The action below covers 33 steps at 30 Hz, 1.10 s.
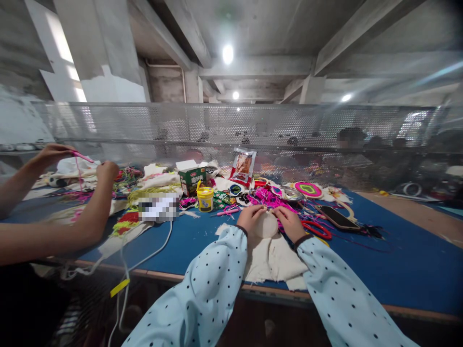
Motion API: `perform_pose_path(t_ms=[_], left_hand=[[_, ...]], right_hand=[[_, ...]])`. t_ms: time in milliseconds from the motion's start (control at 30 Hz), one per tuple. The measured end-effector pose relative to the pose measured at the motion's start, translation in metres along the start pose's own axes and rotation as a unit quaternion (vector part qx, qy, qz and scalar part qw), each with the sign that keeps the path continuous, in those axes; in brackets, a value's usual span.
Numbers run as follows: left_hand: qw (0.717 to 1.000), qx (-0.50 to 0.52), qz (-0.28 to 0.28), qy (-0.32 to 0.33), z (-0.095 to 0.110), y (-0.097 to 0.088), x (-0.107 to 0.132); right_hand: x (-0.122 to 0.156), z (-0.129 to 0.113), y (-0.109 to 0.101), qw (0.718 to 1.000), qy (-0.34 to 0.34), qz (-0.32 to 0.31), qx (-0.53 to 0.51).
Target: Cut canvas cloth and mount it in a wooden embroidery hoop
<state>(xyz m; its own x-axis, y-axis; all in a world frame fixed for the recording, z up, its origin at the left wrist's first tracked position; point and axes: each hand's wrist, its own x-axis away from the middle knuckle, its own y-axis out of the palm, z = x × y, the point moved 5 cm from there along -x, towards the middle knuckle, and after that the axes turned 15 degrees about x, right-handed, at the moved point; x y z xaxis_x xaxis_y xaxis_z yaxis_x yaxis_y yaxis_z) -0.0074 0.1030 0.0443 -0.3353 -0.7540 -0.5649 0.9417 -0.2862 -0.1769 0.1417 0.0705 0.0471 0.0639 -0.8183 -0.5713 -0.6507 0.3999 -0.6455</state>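
Polka-dot sleeves (202,299), lower centre, are leading to left hand (251,218) and right hand (289,222), close together, both pinching cream cloth (271,260) mid-frame on blue table (379,270). Yellow tub (205,198) and open green carton (191,178) are standing behind, contents hidden.

The round cream cloth (265,225) is half covered by left hand (250,217) and right hand (289,221); grip too small to tell. A pixelated patch (158,207) hides something on the blue table (379,260). The co-worker's arms (47,236) are cut off at the left edge. The figures (349,140) behind the mesh screen (253,125) are blurred.
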Motion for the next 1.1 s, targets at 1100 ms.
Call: perform_pose_path(t_ms=[1100], left_hand=[[1.000, -0.029, 0.002, -0.006, -0.005, 0.000, 0.000]], right_hand=[[0.003, -0.005, 0.002, 1.000, -0.022, 0.006, -0.007]])
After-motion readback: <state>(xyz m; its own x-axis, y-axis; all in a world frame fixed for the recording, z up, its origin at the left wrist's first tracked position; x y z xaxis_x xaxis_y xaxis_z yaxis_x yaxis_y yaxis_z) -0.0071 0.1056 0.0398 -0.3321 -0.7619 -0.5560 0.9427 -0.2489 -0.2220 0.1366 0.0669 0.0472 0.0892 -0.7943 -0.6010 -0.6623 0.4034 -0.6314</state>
